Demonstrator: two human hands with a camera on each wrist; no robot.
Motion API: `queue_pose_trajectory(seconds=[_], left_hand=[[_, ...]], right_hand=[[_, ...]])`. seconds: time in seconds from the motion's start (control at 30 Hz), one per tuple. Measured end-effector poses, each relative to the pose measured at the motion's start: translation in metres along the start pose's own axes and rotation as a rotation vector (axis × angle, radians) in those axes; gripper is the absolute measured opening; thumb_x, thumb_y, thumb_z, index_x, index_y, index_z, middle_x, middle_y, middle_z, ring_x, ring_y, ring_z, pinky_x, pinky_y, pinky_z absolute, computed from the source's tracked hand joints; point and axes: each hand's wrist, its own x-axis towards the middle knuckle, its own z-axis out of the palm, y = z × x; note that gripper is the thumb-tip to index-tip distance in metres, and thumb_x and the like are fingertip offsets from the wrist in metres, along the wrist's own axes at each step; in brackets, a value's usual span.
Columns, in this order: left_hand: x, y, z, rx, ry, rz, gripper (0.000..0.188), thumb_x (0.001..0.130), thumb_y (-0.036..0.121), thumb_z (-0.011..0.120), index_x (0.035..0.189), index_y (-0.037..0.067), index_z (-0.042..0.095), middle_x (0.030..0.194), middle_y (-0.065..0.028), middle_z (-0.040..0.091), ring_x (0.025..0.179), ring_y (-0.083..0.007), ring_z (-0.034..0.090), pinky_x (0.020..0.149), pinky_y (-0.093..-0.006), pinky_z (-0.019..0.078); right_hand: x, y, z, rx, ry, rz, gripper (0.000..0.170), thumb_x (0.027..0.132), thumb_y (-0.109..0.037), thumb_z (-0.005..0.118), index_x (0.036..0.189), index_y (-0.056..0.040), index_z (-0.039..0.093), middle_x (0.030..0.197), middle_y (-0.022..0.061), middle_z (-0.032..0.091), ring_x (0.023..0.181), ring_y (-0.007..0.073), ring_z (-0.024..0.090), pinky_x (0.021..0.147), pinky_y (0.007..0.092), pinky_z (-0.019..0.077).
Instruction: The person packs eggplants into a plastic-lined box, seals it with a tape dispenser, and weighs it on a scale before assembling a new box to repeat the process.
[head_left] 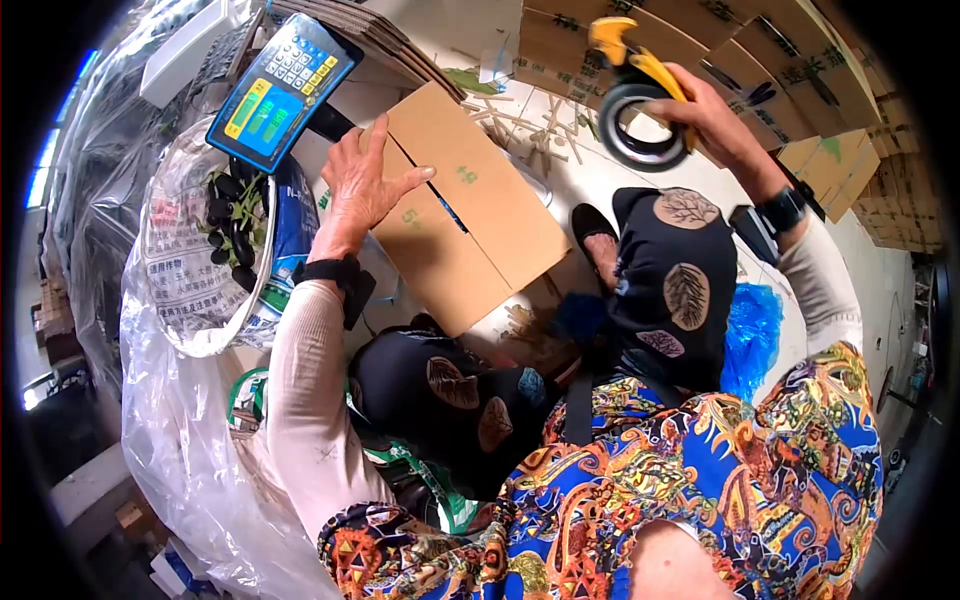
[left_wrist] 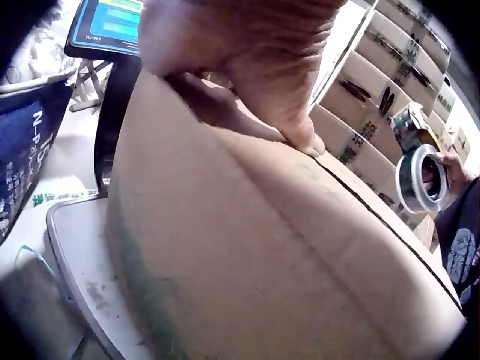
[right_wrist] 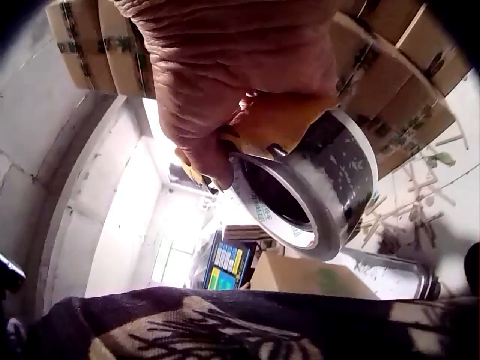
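A cardboard box (head_left: 490, 215) with its top flaps folded together sits on the scale's platform (left_wrist: 64, 225), a dark gap running along the seam. My left hand (head_left: 365, 185) rests spread on the box top, its thumb close to the seam. In the left wrist view the thumb (left_wrist: 304, 139) presses on the flap. Raised to the right of the box, my right hand (head_left: 715, 115) grips a yellow tape dispenser (head_left: 655, 72) loaded with a wide roll of tape (right_wrist: 349, 169). The dispenser is apart from the box.
The scale's display (head_left: 285, 95) stands beyond the left hand. A woven sack (head_left: 175, 250) holding dark eggplants is at the left. Printed cartons (head_left: 700, 35) are stacked at the back right. Stem scraps (head_left: 535, 125) litter the floor, and a blue plastic bag (head_left: 755, 330) lies by the right leg.
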Motion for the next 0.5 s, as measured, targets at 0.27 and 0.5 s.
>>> queue_pose_trajectory(seconds=[0.27, 0.5], left_hand=[[-0.01, 0.028, 0.001, -0.052, 0.085, 0.019, 0.097, 0.066, 0.071, 0.069, 0.142, 0.015, 0.043, 0.13, -0.0222, 0.043, 0.122, -0.0392, 0.037, 0.103, -0.0543, 0.0245], [-0.012, 0.034, -0.003, -0.073, 0.051, 0.016, 0.097, 0.066, 0.071, 0.069, 0.142, 0.015, 0.044, 0.131, -0.0221, 0.043, 0.122, -0.0391, 0.037, 0.102, -0.0546, 0.026]], right_hand=[[0.048, -0.054, 0.041, -0.119, -0.278, 0.126, 0.053, 0.083, -0.031, 0.066, 0.126, -0.0043, 0.052, 0.096, 0.0006, 0.056, 0.086, 0.0074, 0.051, 0.075, 0.0224, 0.042], [0.059, -0.081, 0.055, 0.094, -0.359, 0.044, 0.046, 0.08, -0.023, 0.07, 0.117, -0.0009, 0.053, 0.085, 0.0007, 0.056, 0.059, 0.0046, 0.051, 0.049, 0.0189, 0.0418]])
